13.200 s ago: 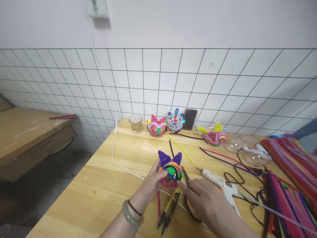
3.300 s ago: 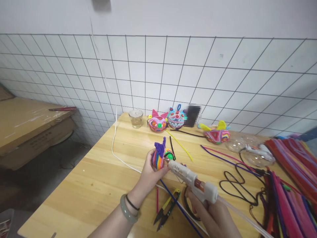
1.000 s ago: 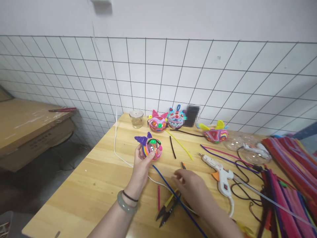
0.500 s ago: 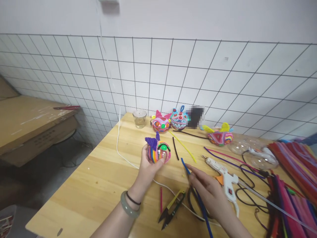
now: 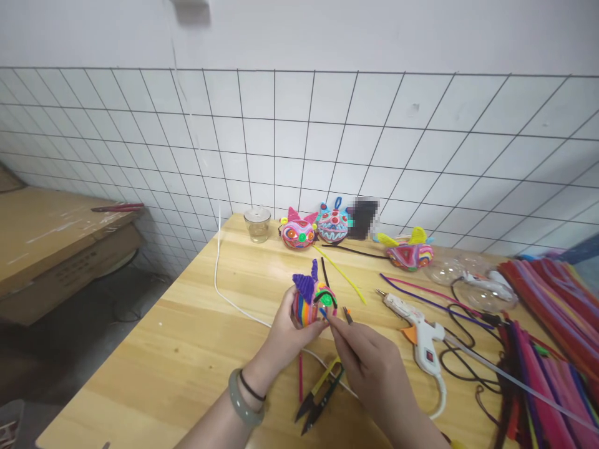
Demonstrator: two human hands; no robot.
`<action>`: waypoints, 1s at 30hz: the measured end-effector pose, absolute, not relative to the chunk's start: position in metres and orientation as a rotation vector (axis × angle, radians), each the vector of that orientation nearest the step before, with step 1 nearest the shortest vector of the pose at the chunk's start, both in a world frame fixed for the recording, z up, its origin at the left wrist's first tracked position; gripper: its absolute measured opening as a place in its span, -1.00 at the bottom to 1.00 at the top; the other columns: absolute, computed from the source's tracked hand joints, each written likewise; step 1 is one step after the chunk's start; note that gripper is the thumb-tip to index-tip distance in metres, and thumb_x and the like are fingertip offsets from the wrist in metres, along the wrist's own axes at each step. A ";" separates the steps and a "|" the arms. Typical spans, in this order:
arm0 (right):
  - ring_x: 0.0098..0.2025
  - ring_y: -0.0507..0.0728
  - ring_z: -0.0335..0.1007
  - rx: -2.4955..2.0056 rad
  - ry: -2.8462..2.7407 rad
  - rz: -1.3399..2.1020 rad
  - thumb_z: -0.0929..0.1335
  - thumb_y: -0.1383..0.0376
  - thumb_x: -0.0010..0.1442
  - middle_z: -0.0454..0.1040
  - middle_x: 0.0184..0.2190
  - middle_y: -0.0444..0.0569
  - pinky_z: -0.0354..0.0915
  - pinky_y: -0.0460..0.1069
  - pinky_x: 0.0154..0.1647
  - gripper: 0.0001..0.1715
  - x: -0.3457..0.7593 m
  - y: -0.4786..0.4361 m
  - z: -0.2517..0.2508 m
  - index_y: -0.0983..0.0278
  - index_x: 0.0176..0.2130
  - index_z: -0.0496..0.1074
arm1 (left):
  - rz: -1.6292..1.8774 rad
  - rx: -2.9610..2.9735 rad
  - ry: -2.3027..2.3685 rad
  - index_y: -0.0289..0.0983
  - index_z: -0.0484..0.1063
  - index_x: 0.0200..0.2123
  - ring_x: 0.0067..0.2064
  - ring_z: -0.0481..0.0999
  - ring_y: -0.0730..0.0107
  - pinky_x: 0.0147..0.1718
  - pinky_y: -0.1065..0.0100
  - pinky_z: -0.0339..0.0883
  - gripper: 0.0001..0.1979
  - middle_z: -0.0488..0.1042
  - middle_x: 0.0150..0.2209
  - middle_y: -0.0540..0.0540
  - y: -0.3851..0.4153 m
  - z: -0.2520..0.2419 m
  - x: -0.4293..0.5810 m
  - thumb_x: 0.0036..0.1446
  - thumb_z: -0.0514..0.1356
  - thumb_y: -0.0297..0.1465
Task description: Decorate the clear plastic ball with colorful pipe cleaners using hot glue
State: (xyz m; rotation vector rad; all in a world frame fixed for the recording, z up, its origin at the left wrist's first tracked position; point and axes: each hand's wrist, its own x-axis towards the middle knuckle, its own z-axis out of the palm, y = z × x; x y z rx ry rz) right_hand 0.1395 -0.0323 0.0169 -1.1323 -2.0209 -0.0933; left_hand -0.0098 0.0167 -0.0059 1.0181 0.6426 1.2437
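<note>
My left hand [image 5: 292,324] is closed around a clear ball ornament [image 5: 306,310] partly covered in rainbow pipe cleaner. Purple pointed ears stand on its top, and a green coil with a black arc sits on its face. My right hand [image 5: 372,358] pinches a blue pipe cleaner [image 5: 324,313], its tip at the front of the ornament; the fingers hide most of the strip. Whether the tip touches the surface, I cannot tell. Below both hands lie thread snips [image 5: 318,399] with yellow and dark handles, beside a short pink pipe cleaner [image 5: 301,377].
A white glue gun [image 5: 421,337] lies on the right, near bundled pipe cleaners [image 5: 552,374] and clear plastic balls [image 5: 491,293]. Decorated ornaments [image 5: 299,229] and a glass cup [image 5: 258,224] stand along the wall. A white cord [image 5: 234,300] crosses the wooden table [image 5: 154,349].
My right hand has moved left, bringing the blue pipe cleaner to the ornament's front. My left hand has shifted slightly right and down with the ornament.
</note>
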 end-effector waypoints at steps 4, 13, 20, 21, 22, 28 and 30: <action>-0.56 0.06 0.31 -1.138 -2.045 -0.194 0.25 0.42 0.28 0.41 -0.58 -0.05 0.20 -0.07 -0.54 -0.73 0.134 -0.031 0.019 0.44 -0.09 0.47 | 1.230 1.049 0.619 -0.21 0.22 0.04 -0.02 0.48 0.24 0.02 0.21 0.28 -0.42 0.48 -0.03 -0.13 0.016 -0.008 -0.011 -0.05 0.35 -0.46; -0.56 0.05 0.27 -1.145 -2.044 -0.234 0.25 0.44 0.27 0.39 -0.58 -0.06 0.16 -0.08 -0.53 -0.72 0.133 -0.030 0.018 0.45 -0.08 0.47 | 1.212 0.981 0.645 -0.20 0.28 0.03 0.05 0.41 0.17 0.05 0.20 0.25 -0.52 0.45 0.01 -0.13 0.013 -0.002 -0.013 0.03 0.30 -0.36; -0.60 0.04 0.22 -1.144 -2.073 -0.274 0.23 0.45 0.28 0.36 -0.61 -0.09 0.11 -0.08 -0.56 -0.71 0.130 -0.029 0.020 0.46 -0.11 0.49 | 1.224 0.969 0.728 -0.20 0.33 0.00 0.06 0.40 0.17 0.02 0.23 0.28 -0.55 0.45 0.00 -0.11 0.011 0.002 -0.015 0.01 0.30 -0.33; -0.60 0.04 0.21 -1.146 -2.075 -0.288 0.22 0.45 0.27 0.36 -0.62 -0.10 0.10 -0.08 -0.56 -0.71 0.130 -0.029 0.020 0.46 -0.11 0.49 | 1.219 0.977 0.727 -0.20 0.33 0.01 0.04 0.41 0.18 0.00 0.23 0.29 -0.55 0.46 -0.02 -0.11 0.010 0.002 -0.015 0.02 0.29 -0.33; -0.60 0.04 0.21 -1.150 -2.076 -0.299 0.22 0.45 0.27 0.36 -0.62 -0.10 0.10 -0.08 -0.57 -0.70 0.130 -0.029 0.021 0.45 -0.11 0.49 | 1.216 0.985 0.727 -0.20 0.32 0.01 0.03 0.42 0.19 -0.01 0.24 0.30 -0.55 0.47 -0.03 -0.10 0.010 0.003 -0.014 0.03 0.29 -0.33; -0.60 0.05 0.27 -1.168 -2.103 -0.309 0.20 0.44 0.28 0.39 -0.61 -0.08 0.11 -0.06 -0.56 -0.68 0.130 -0.029 0.020 0.45 -0.11 0.49 | 1.217 1.010 0.728 -0.21 0.32 0.01 -0.04 0.46 0.22 -0.06 0.25 0.34 -0.57 0.48 -0.06 -0.10 0.012 0.004 -0.015 0.04 0.27 -0.33; -0.60 0.05 0.28 -1.173 -2.117 -0.299 0.20 0.43 0.28 0.42 -0.60 -0.07 0.11 -0.06 -0.56 -0.68 0.130 -0.029 0.019 0.43 -0.09 0.48 | 1.212 1.017 0.719 -0.21 0.32 0.01 -0.07 0.48 0.22 -0.08 0.24 0.35 -0.57 0.49 -0.07 -0.10 0.012 0.002 -0.015 0.05 0.26 -0.32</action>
